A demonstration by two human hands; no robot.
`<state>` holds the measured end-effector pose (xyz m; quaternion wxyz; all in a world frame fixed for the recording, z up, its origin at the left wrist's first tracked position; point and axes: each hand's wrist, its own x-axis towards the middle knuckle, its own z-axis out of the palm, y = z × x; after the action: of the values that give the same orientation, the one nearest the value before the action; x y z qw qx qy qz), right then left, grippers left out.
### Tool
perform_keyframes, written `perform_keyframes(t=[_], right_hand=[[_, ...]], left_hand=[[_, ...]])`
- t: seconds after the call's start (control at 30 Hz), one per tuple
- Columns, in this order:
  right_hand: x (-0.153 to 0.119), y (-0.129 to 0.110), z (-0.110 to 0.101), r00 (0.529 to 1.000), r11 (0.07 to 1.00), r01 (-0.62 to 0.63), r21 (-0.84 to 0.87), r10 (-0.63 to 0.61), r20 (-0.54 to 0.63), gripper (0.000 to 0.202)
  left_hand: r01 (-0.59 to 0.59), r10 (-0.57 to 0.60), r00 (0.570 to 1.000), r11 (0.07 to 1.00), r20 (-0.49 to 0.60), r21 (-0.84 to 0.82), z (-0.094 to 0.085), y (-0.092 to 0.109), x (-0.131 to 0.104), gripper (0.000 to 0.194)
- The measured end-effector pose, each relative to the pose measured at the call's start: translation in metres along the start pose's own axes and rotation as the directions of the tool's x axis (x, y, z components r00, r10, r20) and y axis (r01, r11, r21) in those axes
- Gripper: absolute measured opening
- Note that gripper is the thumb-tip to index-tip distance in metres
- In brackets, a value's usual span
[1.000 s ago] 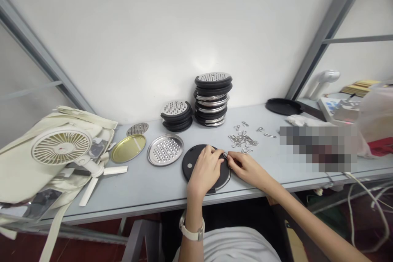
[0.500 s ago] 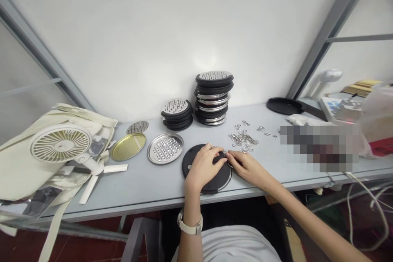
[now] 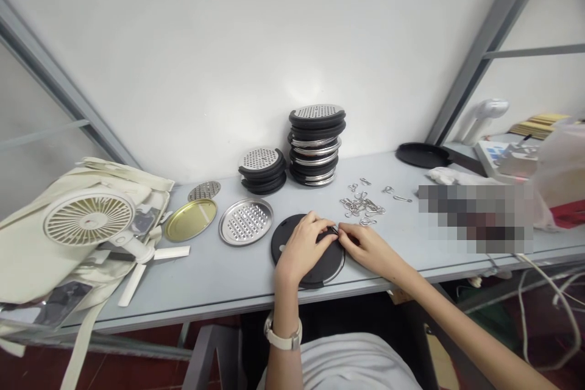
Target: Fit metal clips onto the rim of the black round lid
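Observation:
A round black disc [image 3: 315, 270] with a metal rim showing at its lower right lies near the table's front edge. Across its top rests my left hand [image 3: 305, 247], fingers wrapped over the disc and pressing toward its upper right edge. My right hand [image 3: 365, 246] is closed in a pinch at that same edge, on a small metal clip that is mostly hidden by the fingertips. Just beyond it lie several loose metal clips [image 3: 361, 204]. Left of the disc sit a silver grater plate [image 3: 246, 222], a gold-coloured round plate [image 3: 191, 220] and a small perforated disc [image 3: 204, 191].
Two stacks of black-rimmed discs, a short one [image 3: 263, 180] and a taller one [image 3: 316, 152], stand by the wall. A white fan [image 3: 90, 219] lies on a cream bag [image 3: 27, 256] at left. At right are a black pan [image 3: 421, 155] and a plastic bag [image 3: 560, 170].
The fingertips of my right hand have shifted very slightly at the disc's edge, and less of the metal clip shows. The view has moved a little.

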<state>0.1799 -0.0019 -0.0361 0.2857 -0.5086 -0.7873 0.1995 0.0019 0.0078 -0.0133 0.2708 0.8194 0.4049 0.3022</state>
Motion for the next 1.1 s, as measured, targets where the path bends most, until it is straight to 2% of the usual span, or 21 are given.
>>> perform_keyframes(t=[0.5, 0.87, 1.1], right_hand=[[-0.0011, -0.0009, -0.0005, 1.0, 0.998, -0.028, -0.063, 0.028, 0.01, 0.032], [-0.0003, -0.0012, -0.0009, 1.0, 0.998, -0.018, -0.065, 0.019, 0.009, 0.034], [-0.0004, -0.0007, -0.0009, 1.0, 1.0, -0.011, -0.029, 0.011, 0.007, 0.034]], left_hand=[[-0.002, 0.002, 1.0, 0.999, 0.005, 0.053, 0.0008, -0.0012, 0.0003, 0.022], [-0.085, 0.082, 0.996, 0.981, 0.023, 0.173, -0.0019, 0.004, 0.0015, 0.02], [-0.068, 0.067, 0.998, 0.981, 0.014, 0.184, -0.0007, 0.0034, 0.0008, 0.019]])
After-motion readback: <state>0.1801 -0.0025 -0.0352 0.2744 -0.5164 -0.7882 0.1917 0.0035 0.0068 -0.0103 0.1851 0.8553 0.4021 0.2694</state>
